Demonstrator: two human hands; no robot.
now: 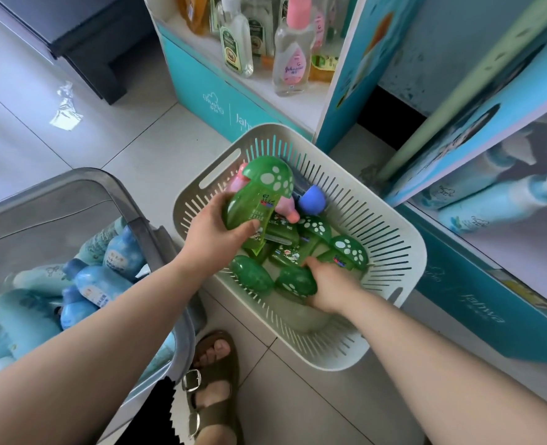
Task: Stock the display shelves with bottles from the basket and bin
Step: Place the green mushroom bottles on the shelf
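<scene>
In the bin (145,228) on the floor at left lie blue bottles (98,284), their labels too blurred to read. The left grip (214,232) is closed round 1 green bottle (256,200), held over the basket (378,220), its long axis running up and right and its spotted cap towards the far shelf (298,107), where a pink-capped bottle (293,59) reads "Johnson's". The right grip (330,284) curls on a second green bottle (294,281) at the basket's near edge, nearer the right shelf (522,252), marked "jahwa".
</scene>
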